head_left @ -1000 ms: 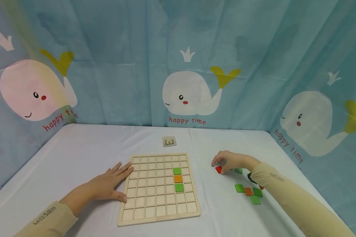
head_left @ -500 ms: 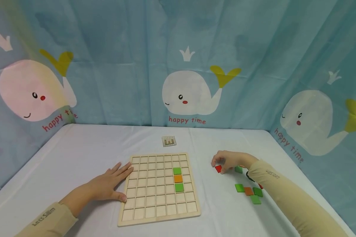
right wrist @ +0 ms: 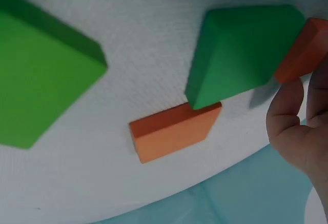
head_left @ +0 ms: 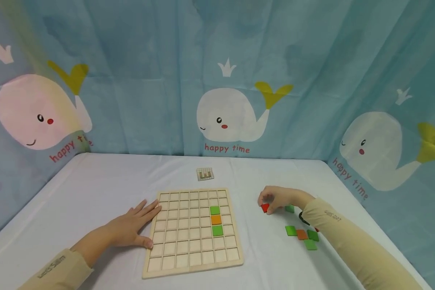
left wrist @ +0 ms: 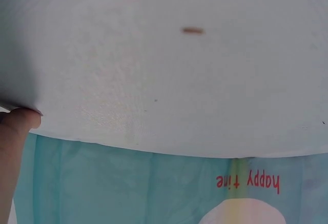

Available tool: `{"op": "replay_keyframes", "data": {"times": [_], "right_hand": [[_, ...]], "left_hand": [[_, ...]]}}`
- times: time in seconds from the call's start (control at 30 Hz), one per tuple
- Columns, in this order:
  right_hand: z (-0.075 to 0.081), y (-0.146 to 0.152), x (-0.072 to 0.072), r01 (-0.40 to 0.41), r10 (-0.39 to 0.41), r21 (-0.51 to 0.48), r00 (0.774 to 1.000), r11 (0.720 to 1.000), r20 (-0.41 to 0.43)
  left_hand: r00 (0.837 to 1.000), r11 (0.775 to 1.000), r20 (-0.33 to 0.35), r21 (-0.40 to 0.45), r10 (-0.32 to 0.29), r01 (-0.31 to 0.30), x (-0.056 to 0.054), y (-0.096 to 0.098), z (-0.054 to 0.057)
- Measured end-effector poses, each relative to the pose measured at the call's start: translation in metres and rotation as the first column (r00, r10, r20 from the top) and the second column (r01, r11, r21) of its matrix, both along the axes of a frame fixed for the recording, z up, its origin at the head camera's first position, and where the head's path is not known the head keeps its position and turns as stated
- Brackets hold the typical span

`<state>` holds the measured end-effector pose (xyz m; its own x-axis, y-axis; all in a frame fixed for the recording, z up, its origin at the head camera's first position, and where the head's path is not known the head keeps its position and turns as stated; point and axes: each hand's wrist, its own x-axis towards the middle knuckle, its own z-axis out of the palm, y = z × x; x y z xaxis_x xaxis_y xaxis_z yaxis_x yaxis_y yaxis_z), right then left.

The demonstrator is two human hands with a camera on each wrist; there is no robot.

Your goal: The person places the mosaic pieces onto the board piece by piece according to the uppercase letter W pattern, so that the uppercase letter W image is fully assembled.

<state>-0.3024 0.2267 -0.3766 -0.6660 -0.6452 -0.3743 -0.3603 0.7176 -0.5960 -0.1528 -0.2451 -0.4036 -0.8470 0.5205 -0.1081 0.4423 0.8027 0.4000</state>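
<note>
My left hand (head_left: 130, 225) lies flat with fingers spread across the left edge of a square wooden grid board (head_left: 186, 268). In one column of the board sit a green tile (head_left: 215, 210), an orange tile (head_left: 216, 219) and another green tile (head_left: 217, 230). To the right of the board, my right hand (head_left: 280, 197) pinches a small red tile (head_left: 265, 208) between thumb and fingers, close over the white cloth. The right wrist view has the red tile (right wrist: 305, 52) at the fingertips, beside a green tile (right wrist: 241, 55). At the edge of the left wrist view is a finger (left wrist: 23, 119).
Below the right forearm lie loose tiles, including a green one (head_left: 291, 230), an orange one (head_left: 302, 235) and another green one (head_left: 310, 244). A small card with a grid pattern (head_left: 205, 174) lies behind the board. A blue whale-print curtain (head_left: 148, 100) surrounds the table.
The right fingertips have come slightly closer around the red tile. The left hand stays on the board's edge, and the head view has shifted a little.
</note>
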Motion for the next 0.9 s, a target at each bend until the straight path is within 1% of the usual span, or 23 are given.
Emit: {"op": "replay_keyframes", "data": {"times": [0.1, 0.13, 0.27, 0.33, 0.43, 0.5, 0.57, 0.7, 0.77, 0.9], "right_hand": [[0.002, -0.003, 0.003, -0.009, 0.009, -0.007, 1.000, 1.000, -0.012], [0.004, -0.005, 0.005, -0.018, 0.018, -0.019, 0.999, 1.000, -0.026], [0.007, -0.010, 0.014, -0.059, 0.047, -0.102, 0.993, 0.993, -0.112], [0.009, -0.012, 0.020, -0.061, 0.040, -0.142, 0.988, 0.988, -0.150], [0.012, -0.016, 0.028, -0.010, -0.018, -0.189, 0.989, 0.982, -0.148], [0.014, -0.018, 0.033, 0.032, -0.060, -0.224, 0.991, 0.974, -0.120], [0.016, -0.022, 0.038, 0.057, -0.083, -0.267, 0.993, 0.962, -0.088], [0.020, -0.028, 0.047, 0.084, -0.086, -0.343, 0.996, 0.936, 0.010], [0.021, -0.030, 0.051, 0.115, -0.093, -0.358, 0.993, 0.927, 0.077], [0.023, -0.034, 0.059, 0.191, -0.124, -0.374, 0.973, 0.908, 0.196]], "left_hand": [[1.000, 1.000, -0.003, -0.002, 0.003, -0.003, 0.002, -0.001, 0.000], [1.000, 1.000, -0.012, -0.002, 0.001, -0.001, 0.002, -0.001, 0.000], [1.000, 1.000, -0.010, -0.006, 0.005, -0.005, 0.003, -0.002, 0.001], [1.000, 1.000, -0.012, -0.003, 0.003, -0.003, 0.003, -0.002, 0.001], [1.000, 1.000, -0.011, 0.000, 0.000, 0.000, 0.003, -0.001, 0.001], [1.000, 1.000, -0.015, -0.003, -0.002, 0.002, 0.002, -0.001, 0.000], [1.000, 1.000, -0.014, -0.007, -0.001, 0.001, 0.002, 0.000, 0.000], [1.000, 1.000, -0.019, -0.016, -0.001, 0.000, 0.002, 0.000, 0.000], [1.000, 1.000, -0.019, -0.016, 0.000, 0.000, 0.002, 0.000, 0.000], [1.000, 1.000, -0.010, -0.008, -0.005, 0.005, 0.002, 0.000, -0.001]]}}
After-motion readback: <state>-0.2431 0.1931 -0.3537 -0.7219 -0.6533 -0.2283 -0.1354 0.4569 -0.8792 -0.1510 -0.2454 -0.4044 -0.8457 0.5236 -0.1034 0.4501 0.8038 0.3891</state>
